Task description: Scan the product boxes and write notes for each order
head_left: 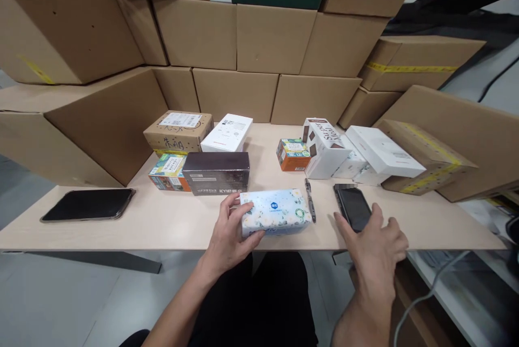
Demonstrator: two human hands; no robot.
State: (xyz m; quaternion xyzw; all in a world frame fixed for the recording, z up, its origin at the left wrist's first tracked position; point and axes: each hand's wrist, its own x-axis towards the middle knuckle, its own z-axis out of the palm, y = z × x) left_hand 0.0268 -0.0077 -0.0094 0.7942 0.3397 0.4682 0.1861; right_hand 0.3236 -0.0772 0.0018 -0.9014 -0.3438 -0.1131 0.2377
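My left hand (233, 228) is closed around the left end of a floral tissue pack (273, 212), with the thumb on its near side and the fingers over the top. The pack lies near the table's front edge. My right hand (375, 241) is over the near end of a black phone (352, 206), thumb to its left and index finger at its right edge. Its fingers are spread, and I cannot tell whether they touch the phone. Between the pack and the phone lies a black pen (310, 201).
Another dark phone (89, 205) rests at the left of the table (178, 228). Behind the pack stand a dark brown box (217, 173), white boxes (227, 133) and small orange boxes (294, 155). Stacked cardboard cartons (235, 95) wall off the back and sides.
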